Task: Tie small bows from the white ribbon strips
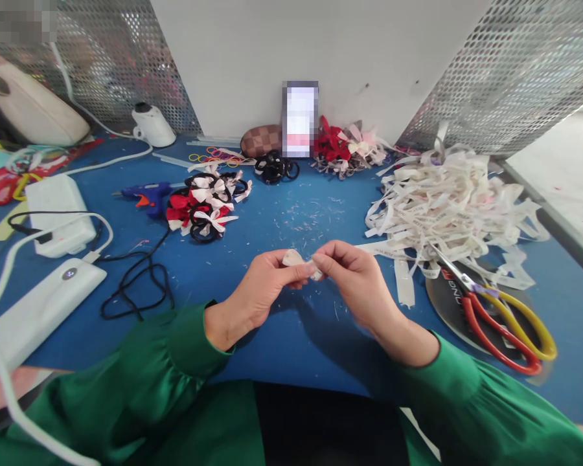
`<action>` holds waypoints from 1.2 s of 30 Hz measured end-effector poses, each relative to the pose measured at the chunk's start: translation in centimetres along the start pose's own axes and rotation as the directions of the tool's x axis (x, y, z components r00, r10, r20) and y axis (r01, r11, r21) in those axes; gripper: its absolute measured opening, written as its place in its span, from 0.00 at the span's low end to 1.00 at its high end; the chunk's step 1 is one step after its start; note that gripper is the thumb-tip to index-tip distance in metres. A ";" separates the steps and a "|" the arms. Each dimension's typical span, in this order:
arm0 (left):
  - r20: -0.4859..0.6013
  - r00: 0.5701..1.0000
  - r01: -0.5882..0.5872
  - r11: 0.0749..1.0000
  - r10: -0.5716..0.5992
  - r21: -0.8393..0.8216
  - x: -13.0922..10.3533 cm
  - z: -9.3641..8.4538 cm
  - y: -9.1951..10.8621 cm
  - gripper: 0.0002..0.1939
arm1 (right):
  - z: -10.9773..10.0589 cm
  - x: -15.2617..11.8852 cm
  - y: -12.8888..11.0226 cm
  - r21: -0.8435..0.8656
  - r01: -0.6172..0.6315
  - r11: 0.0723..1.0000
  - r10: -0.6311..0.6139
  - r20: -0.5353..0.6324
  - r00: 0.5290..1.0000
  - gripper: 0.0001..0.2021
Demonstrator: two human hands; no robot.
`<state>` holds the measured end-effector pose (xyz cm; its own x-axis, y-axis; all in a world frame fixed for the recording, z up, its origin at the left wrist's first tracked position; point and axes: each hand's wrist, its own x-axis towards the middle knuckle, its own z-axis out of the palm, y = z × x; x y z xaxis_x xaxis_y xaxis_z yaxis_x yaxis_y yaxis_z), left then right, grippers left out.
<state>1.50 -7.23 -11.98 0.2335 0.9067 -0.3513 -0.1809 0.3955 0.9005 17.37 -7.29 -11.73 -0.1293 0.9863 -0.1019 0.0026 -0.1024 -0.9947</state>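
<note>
Both hands meet over the middle of the blue table, pinching one small piece of white ribbon (292, 258). My left hand (265, 285) is closed, and a folded loop of the ribbon sticks up between its thumb and fingers. My right hand (354, 278) grips the ribbon's other side with thumb and forefinger; a bit of white shows below the fingertips. The fingers hide the ribbon's centre, so I cannot tell whether it is tied. To the right lies a heap of loose white printed ribbon (447, 200). Red-and-yellow-handled scissors (483, 291) rest against it on a dark round pad (442, 301).
Left of centre are bow hair ties (208, 204) and a blue glue gun (148, 194). A phone (300, 120) stands at the back beside black hair ties (274, 168) and red and white bows (340, 145). A white power bank (43, 314) and cables lie left.
</note>
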 end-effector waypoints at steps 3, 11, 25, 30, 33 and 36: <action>0.095 0.995 -0.013 0.999 0.009 0.039 -0.2 -0.1 0.2 0.13 | 0.1 -0.1 0.2 0.022 -0.031 0.999 0.031 0.007 0.999 0.11; 0.102 0.995 -0.017 0.999 0.012 0.044 -0.1 0.0 0.3 0.14 | 0.4 0.1 0.5 0.099 -0.054 0.994 0.055 -0.014 0.998 0.11; -0.070 0.994 -0.078 0.995 0.082 0.054 0.1 -0.3 0.1 0.14 | -0.1 0.3 0.1 0.149 -0.046 0.988 0.055 -0.052 0.997 0.10; -0.079 0.989 -0.114 0.986 0.124 0.119 -0.1 0.0 0.2 0.16 | 0.1 0.1 0.1 0.020 0.018 1.000 -0.017 -0.049 0.999 0.08; -0.055 0.989 -0.123 0.970 0.138 0.208 -0.2 0.1 0.1 0.18 | 0.2 0.0 0.1 0.006 0.013 1.000 -0.012 -0.013 1.000 0.09; -0.042 0.990 -0.118 0.953 0.135 0.280 -0.3 0.1 -0.1 0.17 | 0.1 -0.1 0.2 -0.034 0.040 0.999 -0.040 -0.009 0.999 0.07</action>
<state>1.56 -7.55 -11.96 0.1665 0.9570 -0.2374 0.0672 0.2292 0.9711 17.31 -7.37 -11.94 -0.1201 0.9908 -0.0617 0.0311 -0.0584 -0.9978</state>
